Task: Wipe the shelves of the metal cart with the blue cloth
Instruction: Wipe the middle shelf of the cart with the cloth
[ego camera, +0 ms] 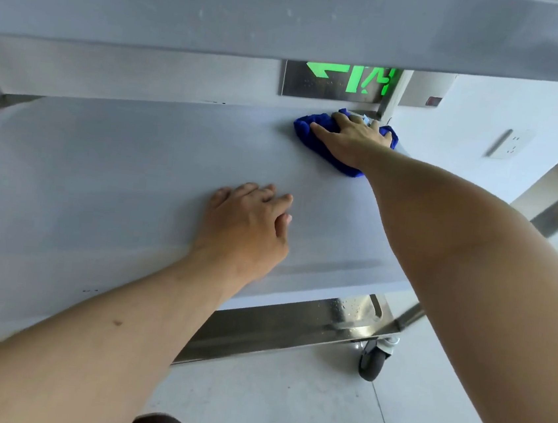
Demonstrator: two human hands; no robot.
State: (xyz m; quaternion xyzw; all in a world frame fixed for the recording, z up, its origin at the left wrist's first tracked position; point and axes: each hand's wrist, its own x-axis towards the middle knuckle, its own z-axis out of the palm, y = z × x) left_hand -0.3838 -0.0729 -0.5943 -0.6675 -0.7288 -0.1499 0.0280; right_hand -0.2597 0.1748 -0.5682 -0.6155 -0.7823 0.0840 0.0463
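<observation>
Blue cloth (pixel 338 155) bunched, deep blue, right hand (pixel 350 139) flat on it, left hand (pixel 248 228) relaxed on shelf (pixel 102 175)

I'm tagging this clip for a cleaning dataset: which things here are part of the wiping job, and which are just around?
In the job:
blue cloth
middle shelf
top shelf
bottom shelf
right hand
left hand

Just around:
green exit sign
wall socket
caster wheel
</observation>
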